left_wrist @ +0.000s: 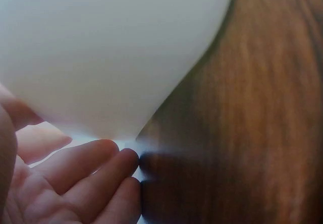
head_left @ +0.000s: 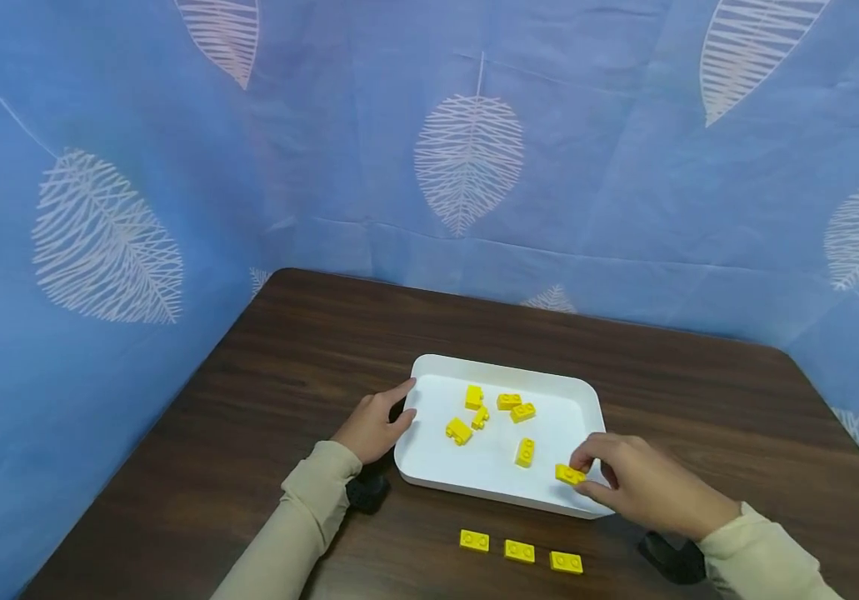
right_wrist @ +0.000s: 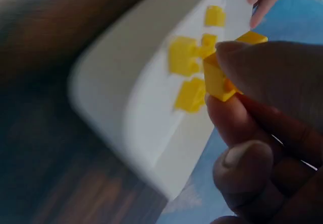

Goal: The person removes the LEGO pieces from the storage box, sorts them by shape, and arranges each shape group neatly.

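My right hand [head_left: 627, 479] pinches a yellow toy brick [head_left: 569, 474] between thumb and fingers, over the right end of a white tray [head_left: 429, 471]. The right wrist view shows the same brick [right_wrist: 214, 75] close up, partly covered by the thumb. At the tray's left edge is my left hand [head_left: 372, 427], its thumb and forefinger spread against the side. Seen from the left wrist, the fingers [left_wrist: 96, 183] look fairly straight beside the tray wall [left_wrist: 116, 57]. Several loose yellow bricks [head_left: 458, 431] lie inside the tray, some tipped on their sides.
In front of the tray, three yellow bricks [head_left: 519, 551] lie studs up in a row on the dark wooden table [head_left: 309, 350]. Blue cloth [head_left: 369, 167] with white leaf prints hangs behind and to the left of the table.
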`<act>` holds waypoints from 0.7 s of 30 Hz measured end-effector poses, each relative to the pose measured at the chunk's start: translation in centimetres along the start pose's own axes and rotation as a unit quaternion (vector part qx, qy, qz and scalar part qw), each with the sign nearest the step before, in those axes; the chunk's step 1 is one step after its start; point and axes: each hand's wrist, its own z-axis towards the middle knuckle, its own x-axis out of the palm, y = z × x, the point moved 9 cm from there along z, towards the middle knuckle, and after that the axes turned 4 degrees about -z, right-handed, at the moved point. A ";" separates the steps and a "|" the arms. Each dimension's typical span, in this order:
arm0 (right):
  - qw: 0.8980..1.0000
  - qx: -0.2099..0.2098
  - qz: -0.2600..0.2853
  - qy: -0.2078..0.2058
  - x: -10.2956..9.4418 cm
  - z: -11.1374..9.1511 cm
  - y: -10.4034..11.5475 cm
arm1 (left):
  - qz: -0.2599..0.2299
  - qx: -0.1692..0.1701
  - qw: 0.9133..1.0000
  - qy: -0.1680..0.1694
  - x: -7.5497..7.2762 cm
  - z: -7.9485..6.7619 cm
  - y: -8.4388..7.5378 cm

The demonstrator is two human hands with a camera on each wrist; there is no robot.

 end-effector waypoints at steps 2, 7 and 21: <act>1.000 0.002 0.001 -0.005 0.6 -2.3 -0.8 | -0.002 -0.002 1.000 -0.003 0.0 0.0 0.1; 0.999 0.011 0.012 0.041 3.6 -5.9 -2.4 | -0.001 -0.003 1.000 -0.010 -0.1 0.0 0.1; 0.991 0.052 0.043 0.118 6.9 -6.5 -4.1 | -0.001 -0.007 1.000 -0.008 0.0 0.1 0.1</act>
